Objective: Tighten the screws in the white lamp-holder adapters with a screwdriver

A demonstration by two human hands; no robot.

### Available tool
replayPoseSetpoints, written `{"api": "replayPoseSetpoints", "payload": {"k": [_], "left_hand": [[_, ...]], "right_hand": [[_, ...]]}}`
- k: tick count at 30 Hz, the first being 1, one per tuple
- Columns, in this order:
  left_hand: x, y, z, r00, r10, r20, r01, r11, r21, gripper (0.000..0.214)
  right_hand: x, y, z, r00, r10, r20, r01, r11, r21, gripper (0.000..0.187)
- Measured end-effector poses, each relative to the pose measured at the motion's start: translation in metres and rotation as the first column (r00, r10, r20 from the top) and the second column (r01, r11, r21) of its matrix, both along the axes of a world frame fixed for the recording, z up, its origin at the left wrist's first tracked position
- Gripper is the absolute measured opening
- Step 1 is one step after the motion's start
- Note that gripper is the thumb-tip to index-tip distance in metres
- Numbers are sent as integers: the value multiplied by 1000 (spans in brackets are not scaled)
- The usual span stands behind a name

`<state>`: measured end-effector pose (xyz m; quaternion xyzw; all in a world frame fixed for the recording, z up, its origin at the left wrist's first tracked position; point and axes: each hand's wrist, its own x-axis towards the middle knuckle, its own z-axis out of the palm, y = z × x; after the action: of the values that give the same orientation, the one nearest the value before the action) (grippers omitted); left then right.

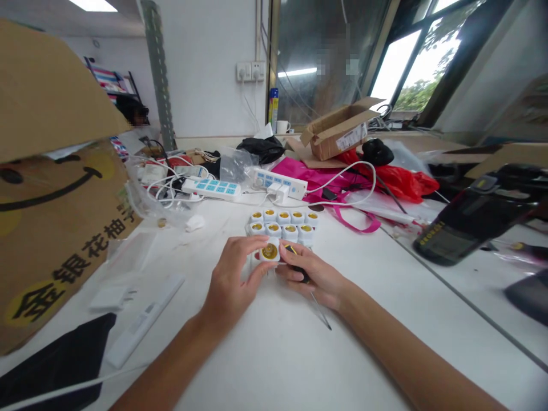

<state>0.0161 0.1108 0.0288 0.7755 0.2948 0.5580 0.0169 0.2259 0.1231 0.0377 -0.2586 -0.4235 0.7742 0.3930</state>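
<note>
We've a white lamp holder [270,252] betw. L hand [231,279], pinched on it, & R hand [314,274], fingertips at its side, curled round a screwdriver [303,273]. Step: prob. positioning the holder; next move calls for steady L pinch. Lamp holder rows [290,232] just beyond hands.

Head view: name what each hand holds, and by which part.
Left hand: a white lamp socket, by its outer sides. Right hand: a screwdriver, by its black-and-yellow handle.

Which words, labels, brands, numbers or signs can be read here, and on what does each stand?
"金银花柚", next character partly covered: large cardboard box.
Printed smile, no words: same box.
Too blurred to read: yellowish letters on the black object at right.
Too small: label on the open carton; print on the blue-and-yellow can.
</note>
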Motion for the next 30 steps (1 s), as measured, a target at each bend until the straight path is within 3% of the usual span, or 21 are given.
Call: {"api": "replayPoseSetpoints", "payload": {"k": [5,10,20,30], "left_hand": [[-3,1,1,999,-14,-33,16,996,87,49],[-2,0,3,1000,-14,13,13,997,79,47],[-5,9,1,998,15,-65,-8,993,114,30],[-10,18,-9,978,103,-180,-95,994,53,21]], "right_hand": [[2,-2,2,995,67,-69,-67,998,-6,30],[0,-3,2,991,100,-93,-100,995,7,24],[-5,-5,5,999,-53,-3,53,998,-30,42],[-11,-4,2,967,-198,157,186,978,91,47]]}}
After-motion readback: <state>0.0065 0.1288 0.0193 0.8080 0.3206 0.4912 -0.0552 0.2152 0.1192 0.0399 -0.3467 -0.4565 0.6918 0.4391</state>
